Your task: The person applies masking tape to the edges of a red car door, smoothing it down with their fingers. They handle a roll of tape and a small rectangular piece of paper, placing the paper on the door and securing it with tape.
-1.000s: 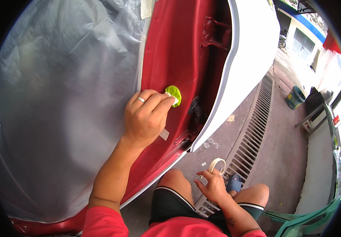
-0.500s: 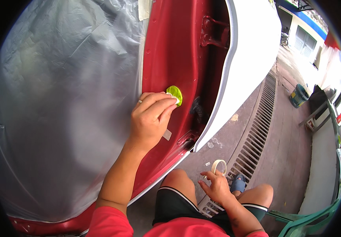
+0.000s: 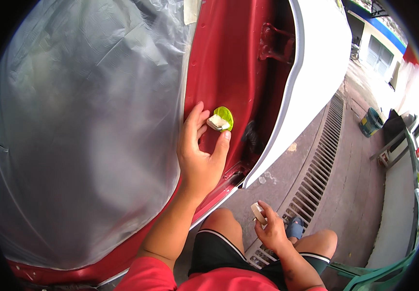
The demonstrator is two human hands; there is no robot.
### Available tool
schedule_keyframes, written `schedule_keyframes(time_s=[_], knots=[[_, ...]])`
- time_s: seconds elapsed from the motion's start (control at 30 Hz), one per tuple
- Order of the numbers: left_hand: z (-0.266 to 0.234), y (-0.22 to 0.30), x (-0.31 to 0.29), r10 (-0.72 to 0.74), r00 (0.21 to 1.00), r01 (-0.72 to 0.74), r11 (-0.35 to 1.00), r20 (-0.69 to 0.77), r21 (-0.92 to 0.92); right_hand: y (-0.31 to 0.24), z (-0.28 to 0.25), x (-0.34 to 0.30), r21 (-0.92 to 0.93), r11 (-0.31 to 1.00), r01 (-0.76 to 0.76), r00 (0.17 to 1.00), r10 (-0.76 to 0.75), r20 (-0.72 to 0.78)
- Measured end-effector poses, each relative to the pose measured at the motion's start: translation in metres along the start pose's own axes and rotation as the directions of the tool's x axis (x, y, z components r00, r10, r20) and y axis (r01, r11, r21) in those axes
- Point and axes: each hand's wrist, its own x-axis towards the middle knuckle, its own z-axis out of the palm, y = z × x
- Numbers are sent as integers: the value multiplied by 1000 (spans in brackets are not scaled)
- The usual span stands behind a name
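Observation:
A glossy yellow-green round patch (image 3: 226,116) sits on the red car body frame (image 3: 221,58). Over its lower left lies a folded cream-white piece (image 3: 217,122), perhaps tape. My left hand (image 3: 199,162) is open beside it, fingers spread on the left and thumb tip close to the patch's lower edge; whether they touch it I cannot tell. Low over my lap, my right hand (image 3: 271,228) grips a roll of masking tape (image 3: 258,213), seen nearly edge-on.
Grey plastic sheeting (image 3: 88,145) covers the car on the left, its edge taped along the red frame. A white panel (image 3: 316,63) stands out on the right. Beyond are a floor drain grate (image 3: 318,179), a bucket (image 3: 370,122) and a green chair (image 3: 379,276).
My left hand has gone from pinching the cream-white piece to spread fingers beside it. The tape roll has turned from ring-on to nearly edge-on in my right hand. The view has shifted slightly.

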Motion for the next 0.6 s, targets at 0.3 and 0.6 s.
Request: schedule_keyframes(time_s=[0.3, 0.6], knots=[[-39, 12, 6, -134, 928, 165, 985, 347, -59, 13, -7, 5, 528, 827, -194, 978, 204, 41], [-52, 35, -67, 92, 810, -76, 996, 580, -53, -72, -46, 16, 248, 915, 318, 940, -271, -206]])
